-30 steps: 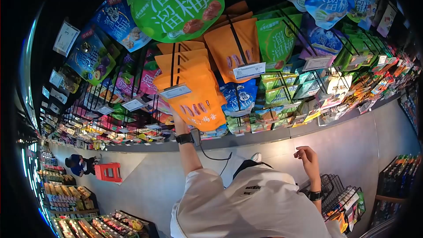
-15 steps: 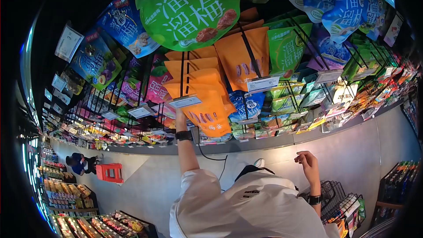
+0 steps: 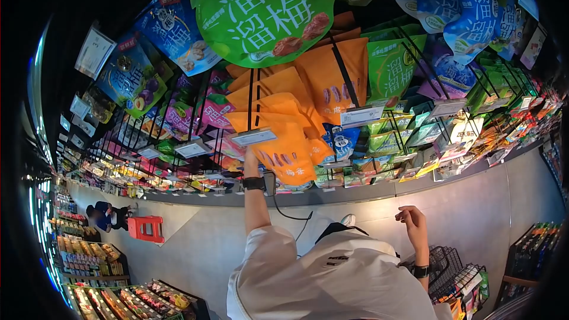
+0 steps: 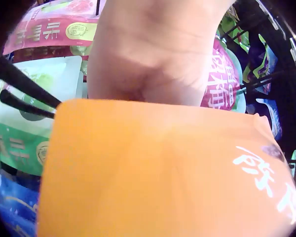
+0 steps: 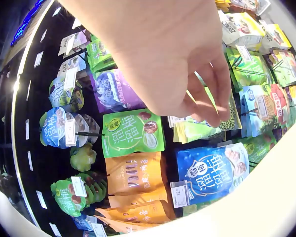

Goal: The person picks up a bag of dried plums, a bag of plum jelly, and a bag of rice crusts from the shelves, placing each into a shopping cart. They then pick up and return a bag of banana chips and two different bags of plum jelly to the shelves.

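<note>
My left hand (image 3: 251,161) reaches up behind the lower part of the front orange bag (image 3: 281,136), which hangs tilted among several like it on a black hook. In the left wrist view, the palm (image 4: 150,59) disappears behind the edge of an orange bag (image 4: 153,168); the fingers are hidden, so their hold cannot be told. A price tag (image 3: 253,137) sits in front of these bags. Lower right, my right hand (image 3: 413,222) hangs in the air with loosely curled fingers, holding nothing. The right wrist view shows that hand (image 5: 172,64) with shelf goods behind it.
A large green bag (image 3: 264,18) hangs above the orange ones, and more hooks of bags run both ways. A black wire basket (image 3: 441,269) with packages is at lower right. A red stool (image 3: 146,229) and a person (image 3: 104,216) are at left.
My left hand has shifted slightly right in the head view. The orange bags around it have swung and fanned to the right. The right hand stays almost where it was.
</note>
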A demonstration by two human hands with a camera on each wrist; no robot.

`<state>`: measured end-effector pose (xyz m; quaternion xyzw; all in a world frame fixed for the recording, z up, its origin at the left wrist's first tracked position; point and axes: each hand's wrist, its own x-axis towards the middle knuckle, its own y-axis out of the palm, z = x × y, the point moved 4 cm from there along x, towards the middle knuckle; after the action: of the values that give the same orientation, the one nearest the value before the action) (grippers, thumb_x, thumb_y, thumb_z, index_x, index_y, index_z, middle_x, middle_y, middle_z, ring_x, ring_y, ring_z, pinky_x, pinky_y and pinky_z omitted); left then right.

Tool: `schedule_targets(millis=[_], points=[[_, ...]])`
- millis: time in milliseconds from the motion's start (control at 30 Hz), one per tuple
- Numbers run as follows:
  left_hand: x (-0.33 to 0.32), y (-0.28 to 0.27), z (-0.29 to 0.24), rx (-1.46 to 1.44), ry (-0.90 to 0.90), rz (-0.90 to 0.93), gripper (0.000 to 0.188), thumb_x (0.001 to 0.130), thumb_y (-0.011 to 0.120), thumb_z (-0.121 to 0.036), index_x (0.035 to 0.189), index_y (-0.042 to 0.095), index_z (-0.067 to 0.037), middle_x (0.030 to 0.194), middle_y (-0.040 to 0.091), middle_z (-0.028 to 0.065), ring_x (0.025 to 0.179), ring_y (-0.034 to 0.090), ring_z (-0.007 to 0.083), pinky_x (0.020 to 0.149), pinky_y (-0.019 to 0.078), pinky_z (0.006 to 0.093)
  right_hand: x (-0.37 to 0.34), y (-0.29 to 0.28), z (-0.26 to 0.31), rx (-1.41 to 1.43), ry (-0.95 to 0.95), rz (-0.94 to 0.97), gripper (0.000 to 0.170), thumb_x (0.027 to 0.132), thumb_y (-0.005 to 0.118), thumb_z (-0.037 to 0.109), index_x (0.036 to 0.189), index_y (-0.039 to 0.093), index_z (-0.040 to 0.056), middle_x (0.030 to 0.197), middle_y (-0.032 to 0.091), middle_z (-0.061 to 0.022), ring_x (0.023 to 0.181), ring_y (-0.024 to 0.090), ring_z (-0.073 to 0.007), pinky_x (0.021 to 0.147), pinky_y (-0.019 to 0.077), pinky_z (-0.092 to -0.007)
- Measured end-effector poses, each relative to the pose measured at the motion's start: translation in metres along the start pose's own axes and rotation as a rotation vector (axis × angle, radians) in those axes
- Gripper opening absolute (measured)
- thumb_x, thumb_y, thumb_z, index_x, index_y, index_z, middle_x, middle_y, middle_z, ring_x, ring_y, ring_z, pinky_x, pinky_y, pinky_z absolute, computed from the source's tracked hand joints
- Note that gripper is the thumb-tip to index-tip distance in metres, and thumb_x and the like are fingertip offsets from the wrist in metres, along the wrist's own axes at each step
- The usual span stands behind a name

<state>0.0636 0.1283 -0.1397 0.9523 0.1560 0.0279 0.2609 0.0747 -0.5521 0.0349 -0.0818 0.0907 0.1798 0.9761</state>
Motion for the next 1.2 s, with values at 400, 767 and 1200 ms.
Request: schedule_targets(millis=[400,767,1200], points=[[-0.033,0.081,-0.035,0.035,0.11,-0.218,0.027,0.107,0.044,-0.028,0.125,0.055,-0.011,0.115,0.062,0.0053,0.105,0.061,0.0177,0.089,0.0507,0.0326,-0.004,0.0,-0.005,0.026,0.012,-0.018,0.021,0.105,0.054,0.018,0.109,0.065,0.0001,0.086,0.07,-0.0062,0.083,0.066,-0.0135,0.075,0.0499,-0.027],[-0.056,0.112,-0.061,0.079,0.184,-0.295,0.027,0.107,0.045,-0.029,0.125,0.053,-0.011,0.109,0.061,0.0037,0.1,0.061,0.0164,0.085,0.0517,0.0327,-0.004,0.001,-0.002,0.028,0.007,-0.004,0.02,0.105,0.053,0.016,0.108,0.065,-0.0001,0.086,0.069,-0.0061,0.083,0.065,-0.0134,0.075,0.0497,-0.027],[-0.086,0.172,-0.08,0.089,0.333,-0.422,0.034,0.107,0.045,-0.037,0.128,0.053,-0.011,0.119,0.061,0.0014,0.115,0.058,0.0157,0.103,0.0436,0.0344,-0.011,-0.007,-0.006,0.039,0.004,-0.042,0.022,0.105,0.054,0.019,0.108,0.065,0.0002,0.085,0.069,-0.0062,0.082,0.066,-0.0136,0.075,0.0506,-0.0268]])
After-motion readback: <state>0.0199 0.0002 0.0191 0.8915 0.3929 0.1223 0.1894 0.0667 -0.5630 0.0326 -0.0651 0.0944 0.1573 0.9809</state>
